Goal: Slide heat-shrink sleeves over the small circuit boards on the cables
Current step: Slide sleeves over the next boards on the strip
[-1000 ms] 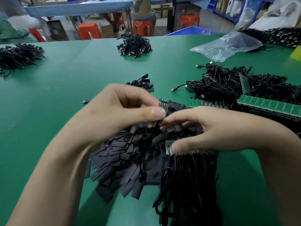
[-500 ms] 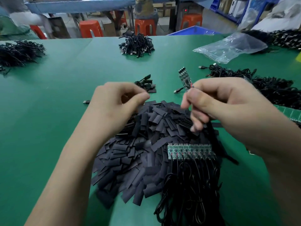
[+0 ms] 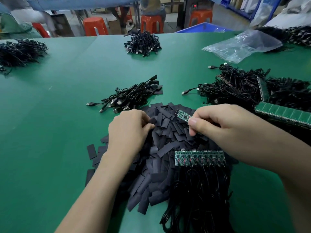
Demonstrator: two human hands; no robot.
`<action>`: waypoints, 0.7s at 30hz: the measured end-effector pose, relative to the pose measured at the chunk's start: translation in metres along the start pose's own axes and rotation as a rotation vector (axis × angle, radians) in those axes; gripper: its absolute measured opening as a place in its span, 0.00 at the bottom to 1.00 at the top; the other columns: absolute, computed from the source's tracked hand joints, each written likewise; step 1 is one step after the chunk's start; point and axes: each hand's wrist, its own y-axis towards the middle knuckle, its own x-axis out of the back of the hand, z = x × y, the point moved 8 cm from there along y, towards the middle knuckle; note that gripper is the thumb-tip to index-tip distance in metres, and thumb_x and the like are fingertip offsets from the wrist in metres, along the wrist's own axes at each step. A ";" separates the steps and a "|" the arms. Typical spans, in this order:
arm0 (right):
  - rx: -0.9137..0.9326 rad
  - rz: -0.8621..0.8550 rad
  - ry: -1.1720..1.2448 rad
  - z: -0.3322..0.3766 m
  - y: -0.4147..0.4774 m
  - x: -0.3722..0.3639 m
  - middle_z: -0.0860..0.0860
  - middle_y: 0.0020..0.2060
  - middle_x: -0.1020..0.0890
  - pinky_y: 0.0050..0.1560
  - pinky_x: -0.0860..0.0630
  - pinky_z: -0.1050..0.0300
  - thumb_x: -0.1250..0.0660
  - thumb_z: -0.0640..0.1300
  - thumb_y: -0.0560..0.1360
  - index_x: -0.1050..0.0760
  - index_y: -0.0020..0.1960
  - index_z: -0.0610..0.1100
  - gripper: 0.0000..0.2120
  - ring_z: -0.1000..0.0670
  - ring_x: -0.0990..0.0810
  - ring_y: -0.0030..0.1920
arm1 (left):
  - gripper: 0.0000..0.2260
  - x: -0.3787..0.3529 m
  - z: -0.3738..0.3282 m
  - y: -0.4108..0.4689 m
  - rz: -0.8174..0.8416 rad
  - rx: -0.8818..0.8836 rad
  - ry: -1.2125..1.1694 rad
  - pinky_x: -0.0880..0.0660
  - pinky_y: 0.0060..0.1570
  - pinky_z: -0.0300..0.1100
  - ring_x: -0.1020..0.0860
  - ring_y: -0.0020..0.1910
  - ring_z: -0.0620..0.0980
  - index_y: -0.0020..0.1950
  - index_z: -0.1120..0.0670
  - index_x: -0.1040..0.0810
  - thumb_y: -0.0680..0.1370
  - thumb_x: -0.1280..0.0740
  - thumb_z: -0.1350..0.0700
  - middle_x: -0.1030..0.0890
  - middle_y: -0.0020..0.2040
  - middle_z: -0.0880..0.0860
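Through the head camera we see a clear plastic bag [image 3: 242,46] lying slack on the green table [image 3: 50,115], far right; we cannot tell if it holds anything. Behind the table, a blue bin [image 3: 202,28] shows only its rim. The left hand [image 3: 129,130] pinches one black heat-shrink sleeve [image 3: 152,121] on the sleeve pile [image 3: 161,148]. The right hand [image 3: 217,121] pinches a small circuit board [image 3: 183,116] just above that pile, its cable hidden by fingers. A strip of joined boards [image 3: 199,157] lies nearer us, with its cables [image 3: 198,190] cut off below.
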 end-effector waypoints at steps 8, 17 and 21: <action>-0.027 -0.037 0.027 -0.008 0.007 -0.001 0.56 0.27 0.25 0.30 0.32 0.66 0.36 0.59 0.77 0.22 0.39 0.48 0.16 0.57 0.30 0.26 | 0.08 0.033 -0.002 0.002 0.023 -0.098 -0.093 0.24 0.44 0.42 0.19 0.45 0.46 0.43 0.42 0.17 0.70 0.22 0.40 0.17 0.36 0.39; -0.007 -0.067 0.128 -0.004 0.011 -0.008 0.53 0.28 0.22 0.31 0.33 0.64 0.33 0.58 0.75 0.22 0.41 0.48 0.14 0.59 0.30 0.26 | 0.05 0.045 -0.038 -0.023 0.412 -0.242 -0.639 0.22 0.34 0.35 0.18 0.32 0.44 0.41 0.52 0.15 0.72 0.22 0.53 0.15 0.35 0.52; 0.067 -0.055 0.228 0.004 0.010 -0.007 0.53 0.26 0.23 0.28 0.34 0.63 0.31 0.54 0.76 0.22 0.39 0.45 0.13 0.58 0.30 0.25 | 0.04 0.056 -0.054 -0.035 0.446 -0.301 -0.767 0.18 0.45 0.52 0.15 0.34 0.50 0.42 0.51 0.15 0.70 0.23 0.53 0.15 0.35 0.53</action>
